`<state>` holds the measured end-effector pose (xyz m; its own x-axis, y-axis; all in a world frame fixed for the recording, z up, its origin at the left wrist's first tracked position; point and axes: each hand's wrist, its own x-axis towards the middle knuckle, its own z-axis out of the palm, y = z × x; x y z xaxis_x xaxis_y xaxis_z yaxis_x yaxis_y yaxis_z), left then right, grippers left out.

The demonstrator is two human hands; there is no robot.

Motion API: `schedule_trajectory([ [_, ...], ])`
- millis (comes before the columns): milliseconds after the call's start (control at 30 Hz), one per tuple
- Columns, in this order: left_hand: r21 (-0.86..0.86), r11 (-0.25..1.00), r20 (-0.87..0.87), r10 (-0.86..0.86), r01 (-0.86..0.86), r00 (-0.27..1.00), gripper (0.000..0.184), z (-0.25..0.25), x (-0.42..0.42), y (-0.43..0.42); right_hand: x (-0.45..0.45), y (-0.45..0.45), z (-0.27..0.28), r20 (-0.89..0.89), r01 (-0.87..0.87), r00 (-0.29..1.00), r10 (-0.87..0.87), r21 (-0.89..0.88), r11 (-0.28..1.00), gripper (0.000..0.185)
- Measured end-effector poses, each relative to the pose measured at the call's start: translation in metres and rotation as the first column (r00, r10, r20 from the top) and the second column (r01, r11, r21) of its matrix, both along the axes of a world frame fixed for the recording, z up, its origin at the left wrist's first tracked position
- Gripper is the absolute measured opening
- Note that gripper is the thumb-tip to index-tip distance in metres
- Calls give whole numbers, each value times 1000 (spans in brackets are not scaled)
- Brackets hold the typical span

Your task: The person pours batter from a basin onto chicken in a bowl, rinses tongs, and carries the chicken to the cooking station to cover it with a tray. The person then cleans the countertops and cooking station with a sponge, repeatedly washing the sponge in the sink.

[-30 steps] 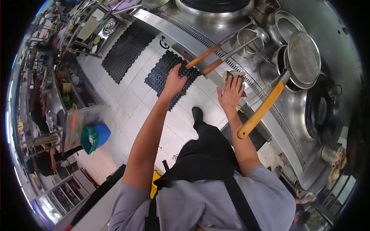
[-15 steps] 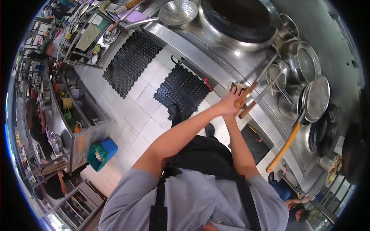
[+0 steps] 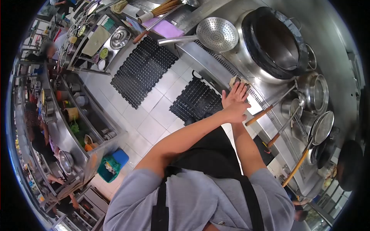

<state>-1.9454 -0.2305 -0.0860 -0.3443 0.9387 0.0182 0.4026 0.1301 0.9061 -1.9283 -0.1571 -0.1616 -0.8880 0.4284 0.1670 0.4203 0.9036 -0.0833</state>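
Observation:
My two forearms cross over the front edge of the steel stove counter. My right hand (image 3: 233, 97) is open, with its fingers stretched out and its thumb apart. Its fingertips reach a small tan and dark bundle (image 3: 234, 80), perhaps a folded cloth, at the counter edge; whether they touch it I cannot tell. Across my right wrist lies my left hand (image 3: 234, 114); its fingers are partly hidden. Just right of both hands, a wooden-handled ladle (image 3: 259, 115) rests over the counter, apart from them. A second wooden-handled tool (image 3: 276, 137) lies lower right.
A large wok range (image 3: 250, 50) stands ahead, with a perforated skimmer (image 3: 217, 34) on its left. Pots and a long-handled strainer (image 3: 323, 128) crowd the right. Black mats (image 3: 144, 71) cover part of the tiled floor. A green-lined bin (image 3: 109, 169) stands left; other people work beyond.
The view has turned, so the stove shifts right and down. My right fingers, bunched by the ladle's wooden handle before, are now spread and apart from it.

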Motion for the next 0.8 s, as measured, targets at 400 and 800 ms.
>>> schedule_trajectory([
  [400, -786, 134, -427, 588, -604, 686, 55, -153, 3, -492, -197, -95, 11, -84, -314, 949, 304, -149, 938, 69],
  [800, -832, 534, 426, 788, -149, 444, 12, -217, -18, -580, -228, -135, -7, -351, -560, 823, 446, -370, 741, 23],
])
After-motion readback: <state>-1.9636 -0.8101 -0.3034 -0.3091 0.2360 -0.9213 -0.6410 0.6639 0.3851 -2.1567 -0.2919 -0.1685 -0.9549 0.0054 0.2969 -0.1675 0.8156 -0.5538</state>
